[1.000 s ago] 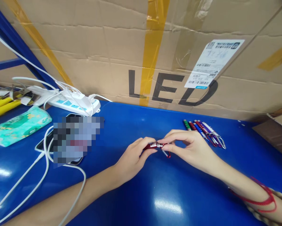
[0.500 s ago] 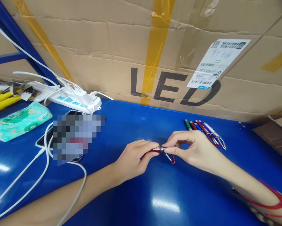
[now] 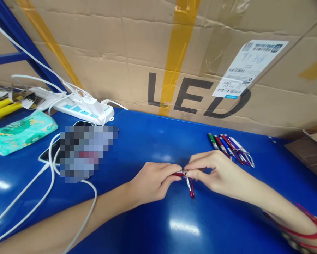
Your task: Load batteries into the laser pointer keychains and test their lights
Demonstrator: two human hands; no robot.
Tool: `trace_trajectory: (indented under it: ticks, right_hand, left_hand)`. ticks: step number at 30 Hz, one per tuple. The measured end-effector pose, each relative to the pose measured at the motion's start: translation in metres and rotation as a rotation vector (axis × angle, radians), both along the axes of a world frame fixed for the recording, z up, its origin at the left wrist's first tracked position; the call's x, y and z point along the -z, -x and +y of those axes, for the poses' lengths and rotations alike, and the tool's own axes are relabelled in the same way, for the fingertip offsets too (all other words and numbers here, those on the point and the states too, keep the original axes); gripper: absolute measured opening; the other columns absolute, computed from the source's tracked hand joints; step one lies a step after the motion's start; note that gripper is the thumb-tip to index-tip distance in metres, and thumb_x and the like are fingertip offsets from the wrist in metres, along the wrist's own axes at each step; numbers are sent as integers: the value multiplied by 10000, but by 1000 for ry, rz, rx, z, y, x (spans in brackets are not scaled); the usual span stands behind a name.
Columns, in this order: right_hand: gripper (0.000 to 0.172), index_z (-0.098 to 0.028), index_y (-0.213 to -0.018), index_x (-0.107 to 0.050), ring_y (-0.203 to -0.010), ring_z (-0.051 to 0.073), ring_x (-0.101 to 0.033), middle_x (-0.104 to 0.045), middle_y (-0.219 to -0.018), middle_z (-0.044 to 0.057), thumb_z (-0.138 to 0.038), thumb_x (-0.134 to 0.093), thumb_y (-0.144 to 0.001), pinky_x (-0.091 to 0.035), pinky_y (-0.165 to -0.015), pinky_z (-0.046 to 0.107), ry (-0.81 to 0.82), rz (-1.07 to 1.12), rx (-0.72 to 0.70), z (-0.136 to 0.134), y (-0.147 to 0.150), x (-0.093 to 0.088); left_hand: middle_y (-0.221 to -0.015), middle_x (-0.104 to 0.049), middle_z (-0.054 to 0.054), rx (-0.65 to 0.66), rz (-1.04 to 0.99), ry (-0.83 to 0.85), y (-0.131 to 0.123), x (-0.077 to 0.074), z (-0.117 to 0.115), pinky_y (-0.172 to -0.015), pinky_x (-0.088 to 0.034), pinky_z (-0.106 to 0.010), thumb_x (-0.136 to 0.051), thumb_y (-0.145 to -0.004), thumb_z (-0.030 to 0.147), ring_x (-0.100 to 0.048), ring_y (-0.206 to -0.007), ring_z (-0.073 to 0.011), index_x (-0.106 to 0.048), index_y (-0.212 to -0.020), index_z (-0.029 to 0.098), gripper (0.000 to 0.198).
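Between my hands is a small red keychain flashlight [image 3: 178, 173], a slim metal tube held roughly level above the blue table. My left hand [image 3: 153, 180] pinches its body between thumb and fingers, covering the left part. At its silver end, the fingertips of my right hand [image 3: 218, 173] are closed on the tip. A red carabiner clip [image 3: 191, 193] hangs down from that end. Behind my right hand, several similar tubes [image 3: 227, 143] in green, red, blue, purple and silver lie side by side, some with clips showing.
A large cardboard box [image 3: 137, 46] stands along the back of the blue table [image 3: 148, 141]. To the left are a white power strip [image 3: 84, 107], a green tissue pack [image 3: 23, 132], a phone [image 3: 48, 153] partly under a blurred patch, and a white cable [image 3: 52, 176] crossing my left forearm.
The carabiner clip has swung from slanting right to hanging lower and more upright. Both hands appear slightly lower, still closed on the flashlight.
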State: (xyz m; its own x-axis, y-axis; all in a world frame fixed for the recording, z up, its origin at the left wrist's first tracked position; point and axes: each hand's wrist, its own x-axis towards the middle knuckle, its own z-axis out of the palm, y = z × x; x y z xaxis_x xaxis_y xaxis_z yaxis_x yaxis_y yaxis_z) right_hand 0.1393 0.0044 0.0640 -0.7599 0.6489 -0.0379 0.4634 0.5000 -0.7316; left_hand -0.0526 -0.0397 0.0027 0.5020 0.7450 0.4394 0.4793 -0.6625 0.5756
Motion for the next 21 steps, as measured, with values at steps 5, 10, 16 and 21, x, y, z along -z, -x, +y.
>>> trace_trajectory:
  ticks: [5, 10, 16, 21]
  right_hand:
    - [329, -139, -606, -654, -482, 69, -421, -522, -564, 0, -244, -495, -874, -309, -443, 204, 76, -3, -15, -1, 2, 8]
    - [351, -124, -598, -611, -483, 88, -538, -567, -551, 16, -371, -550, -839, -404, -455, 186, 399, 33, 123, -2, 5, 18]
    - [487, -116, -614, -589, -441, 96, -588, -529, -511, -22, -590, -599, -727, -474, -436, 178, 737, 180, 188, 7, 10, 26]
    - [471, -106, -662, -612, -474, 86, -588, -555, -563, -12, -566, -586, -758, -534, -473, 197, 825, 207, 88, 19, 7, 23]
  left_hand:
    - [-638, -586, -4, -56, 70, -97, -1, 2, -1, -494, -386, -209, -334, -940, 213, -541, -531, -105, -573, -867, 133, 262]
    - [-587, -563, 12, -144, 68, -183, -2, 4, -2, -468, -371, -204, -334, -941, 214, -517, -486, -96, -564, -847, 149, 258]
    - [-718, -654, -13, -196, -11, -65, -3, 4, 1, -555, -455, -188, -364, -927, 194, -597, -583, -96, -576, -922, 154, 216]
    - [-821, -680, -7, -211, -61, 146, -3, -1, 2, -608, -470, -187, -389, -925, 213, -627, -675, -103, -570, -964, 182, 187]
